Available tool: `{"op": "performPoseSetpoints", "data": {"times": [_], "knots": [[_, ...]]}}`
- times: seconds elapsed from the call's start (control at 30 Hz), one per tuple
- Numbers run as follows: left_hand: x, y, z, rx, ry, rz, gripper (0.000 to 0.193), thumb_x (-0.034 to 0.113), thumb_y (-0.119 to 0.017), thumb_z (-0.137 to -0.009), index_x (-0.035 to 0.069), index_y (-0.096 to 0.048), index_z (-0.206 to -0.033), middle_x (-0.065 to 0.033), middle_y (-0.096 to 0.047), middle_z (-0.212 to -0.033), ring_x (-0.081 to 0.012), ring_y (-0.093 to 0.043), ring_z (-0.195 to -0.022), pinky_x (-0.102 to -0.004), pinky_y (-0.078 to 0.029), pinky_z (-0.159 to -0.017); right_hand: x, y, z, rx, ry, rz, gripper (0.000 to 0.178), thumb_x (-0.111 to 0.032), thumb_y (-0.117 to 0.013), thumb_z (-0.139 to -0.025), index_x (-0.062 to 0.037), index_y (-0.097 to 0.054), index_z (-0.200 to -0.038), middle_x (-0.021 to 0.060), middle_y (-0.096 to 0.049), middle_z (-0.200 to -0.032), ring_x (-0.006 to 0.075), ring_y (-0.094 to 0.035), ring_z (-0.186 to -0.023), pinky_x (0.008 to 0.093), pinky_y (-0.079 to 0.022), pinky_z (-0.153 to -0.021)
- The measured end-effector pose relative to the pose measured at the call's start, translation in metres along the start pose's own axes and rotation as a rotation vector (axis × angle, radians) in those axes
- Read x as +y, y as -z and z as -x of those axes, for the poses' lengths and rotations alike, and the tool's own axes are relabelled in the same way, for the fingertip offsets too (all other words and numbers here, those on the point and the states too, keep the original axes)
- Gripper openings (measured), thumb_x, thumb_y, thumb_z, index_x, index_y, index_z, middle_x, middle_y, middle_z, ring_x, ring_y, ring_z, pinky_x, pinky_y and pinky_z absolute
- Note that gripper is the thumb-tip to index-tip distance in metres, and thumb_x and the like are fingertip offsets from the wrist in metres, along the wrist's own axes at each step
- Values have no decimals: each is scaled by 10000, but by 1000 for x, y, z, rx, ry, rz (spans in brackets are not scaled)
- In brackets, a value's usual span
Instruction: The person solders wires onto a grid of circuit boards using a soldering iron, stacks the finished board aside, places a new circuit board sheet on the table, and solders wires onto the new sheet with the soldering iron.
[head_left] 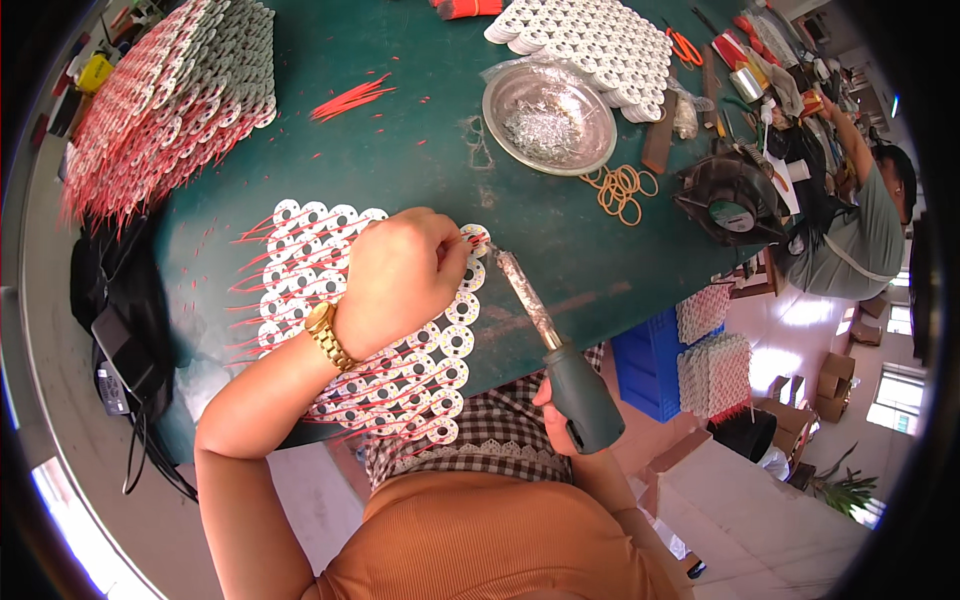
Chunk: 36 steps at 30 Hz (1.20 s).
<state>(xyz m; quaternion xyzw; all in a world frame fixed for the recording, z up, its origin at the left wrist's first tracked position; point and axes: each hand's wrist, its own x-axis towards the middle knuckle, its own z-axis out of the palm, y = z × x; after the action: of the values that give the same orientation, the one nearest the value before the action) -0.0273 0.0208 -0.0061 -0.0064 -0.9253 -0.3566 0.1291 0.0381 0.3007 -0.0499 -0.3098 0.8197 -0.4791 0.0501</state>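
A panel of round white circuit boards point(418, 372) lies near the table's front edge, with thin red wires point(300, 278) running leftward from many of them. My left hand point(405, 262), with a gold watch point(328, 335) on its wrist, rests over the panel. Its fingers are pinched at the upper right corner board point(475, 238), where a bit of red wire shows at the fingertips. My right hand point(556, 412) grips the dark green handle of a soldering iron point(528, 300). The iron's tip touches or nearly touches that corner board; which one I cannot tell.
A metal bowl point(500, 135) of silvery scraps stands beyond, near rubber bands point(622, 188) and a black fan point(730, 200). Stacked board panels sit far left point(175, 100) and at the back point(590, 45). Loose red wires point(352, 97) lie between. Another person point(850, 230) works at far right.
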Motion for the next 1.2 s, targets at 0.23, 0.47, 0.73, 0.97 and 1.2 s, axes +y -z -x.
{"op": "performPoseSetpoints", "data": {"times": [0.23,0.47,0.73,0.97,1.2], "knots": [[0,7,-2,-31,-4,-5,125,92,-719,-812,1,-659,-751,-122,-615,-688,-250,-609,-579,-349,-471,-543,4,-2,17,175,-490,-941,387,-189,-633,-892,19,-524,-1199,76,-599,-848,161,-588,-711,306,-517,-694],[5,51,-1,-60,2,84,63,11,-696,-861,-33,-653,-874,-86,-640,-781,-135,-612,-629,-274,-491,-592,-1,7,22,76,-779,-639,202,-151,-668,-846,-3,-613,-971,61,-608,-806,151,-568,-686,288,-484,-653],[2,28,28,-184,229,188,76,28,-711,-885,-25,-668,-853,-34,-660,-699,-51,-578,-613,-233,-459,-537,-7,5,16,51,-971,-1144,95,-77,-683,-818,-13,-624,-855,68,-603,-760,119,-566,-697,263,-468,-625],[5,11,36,26,26,38,81,44,-714,-843,-5,-649,-842,-113,-626,-726,-220,-598,-592,-338,-471,-560,31,-3,45,-44,-913,-1228,73,-68,-609,-884,-18,-601,-935,88,-602,-844,168,-585,-719,272,-489,-647],[2,13,38,19,68,35,86,53,-713,-842,3,-644,-834,-107,-622,-706,-208,-594,-577,-332,-469,-546,-3,-6,22,-2,-486,-655,109,-79,-619,-871,-11,-601,-954,99,-602,-857,183,-597,-728,301,-510,-636]]}}
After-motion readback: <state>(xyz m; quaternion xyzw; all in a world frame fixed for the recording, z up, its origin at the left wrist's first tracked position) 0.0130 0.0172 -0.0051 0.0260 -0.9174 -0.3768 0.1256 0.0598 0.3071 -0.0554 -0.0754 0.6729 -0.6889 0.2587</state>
